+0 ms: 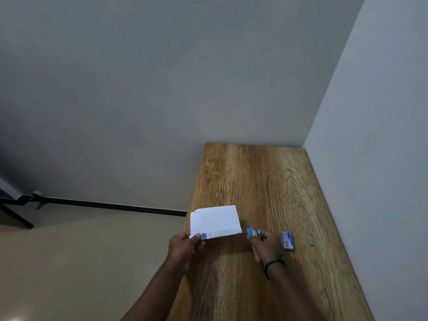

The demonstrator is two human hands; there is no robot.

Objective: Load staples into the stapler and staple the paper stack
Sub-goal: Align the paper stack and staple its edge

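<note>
My left hand (184,246) pinches the near left corner of a white paper stack (215,220) and holds it just above the wooden table (254,177). A blue printed strip runs along the stack's near edge. My right hand (266,245) grips a small blue stapler (253,232), whose nose sits right beside the stack's near right corner. A green band circles the right wrist. A blue staple box (287,241) lies on the table to the right of that hand. Farther right lies a small grey strip of staples (311,242).
The table stands in a corner, with a grey wall behind it and a lighter wall along its right side. Its left edge drops to a beige floor. A black baseboard runs along the far wall at the left.
</note>
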